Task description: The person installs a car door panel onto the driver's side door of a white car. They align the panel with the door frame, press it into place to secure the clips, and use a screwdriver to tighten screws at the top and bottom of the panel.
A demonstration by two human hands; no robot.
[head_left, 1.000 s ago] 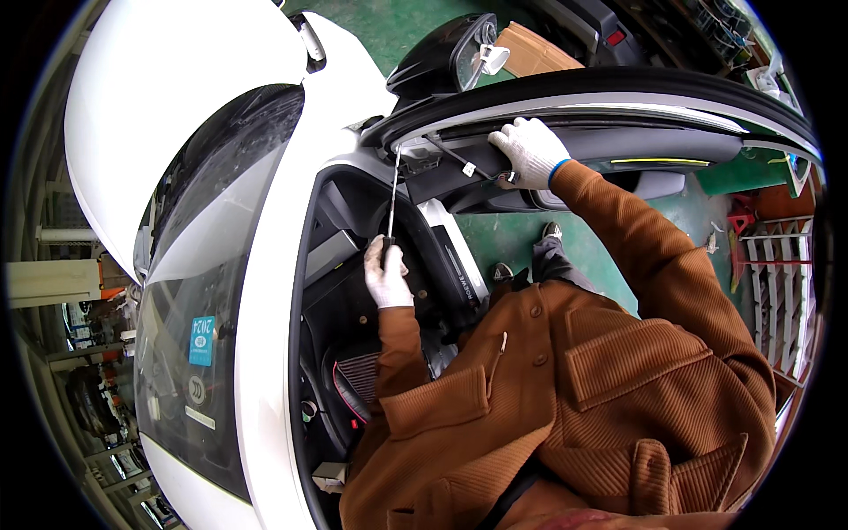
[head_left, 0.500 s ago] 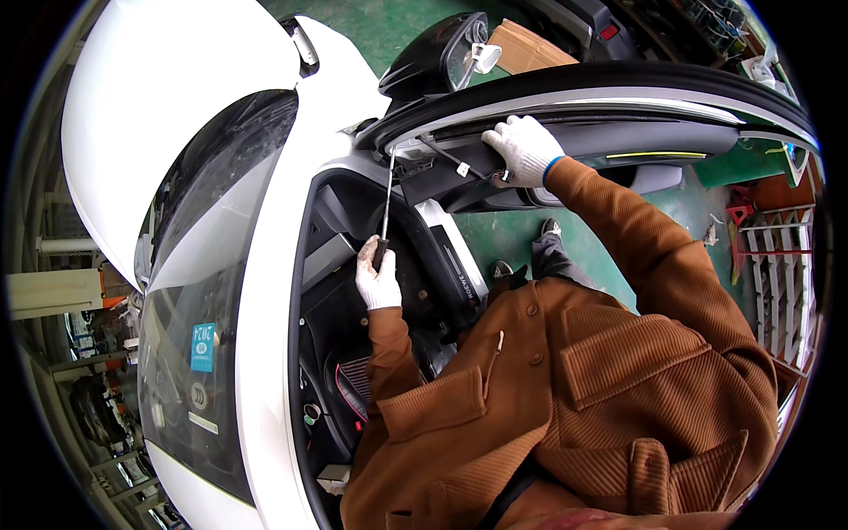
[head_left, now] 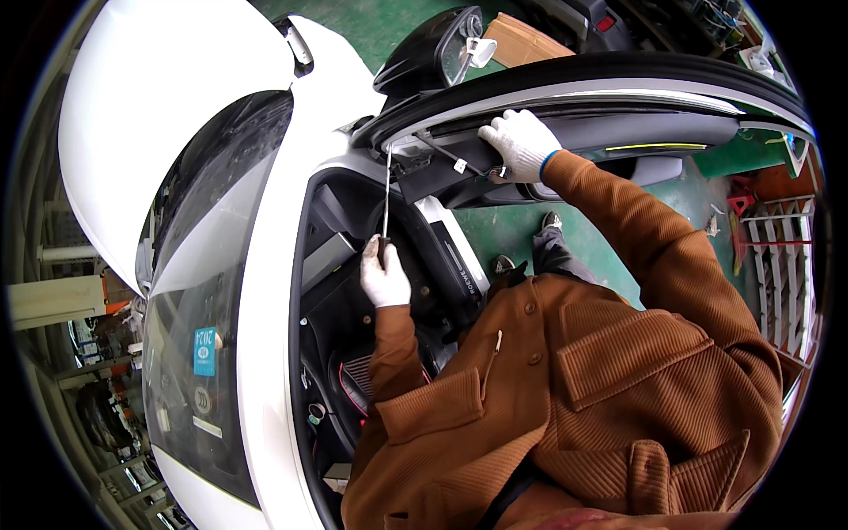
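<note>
In a white knit glove, my left hand (head_left: 386,276) is closed around the dark handle of a long screwdriver (head_left: 387,196). Its thin metal shaft points away from me, and the tip meets the bare front corner of the open car door (head_left: 402,146), just inside the side mirror (head_left: 433,55). My right hand (head_left: 521,144), gloved too, is closed over the upper edge of the grey door panel (head_left: 609,132); its fingertips are partly hidden. Below it, a dark cable with a small white connector (head_left: 460,165) hangs out of the door.
The white car body and windscreen (head_left: 199,380) fill the left side. Below my left hand lies the dark footwell with a seat edge (head_left: 358,380). A cardboard box (head_left: 527,41) sits on the green floor beyond the door. A metal rack (head_left: 782,265) stands at right.
My left hand has shifted slightly right with the screwdriver handle, while the tip stays at the door corner. My right hand keeps its place on the panel.
</note>
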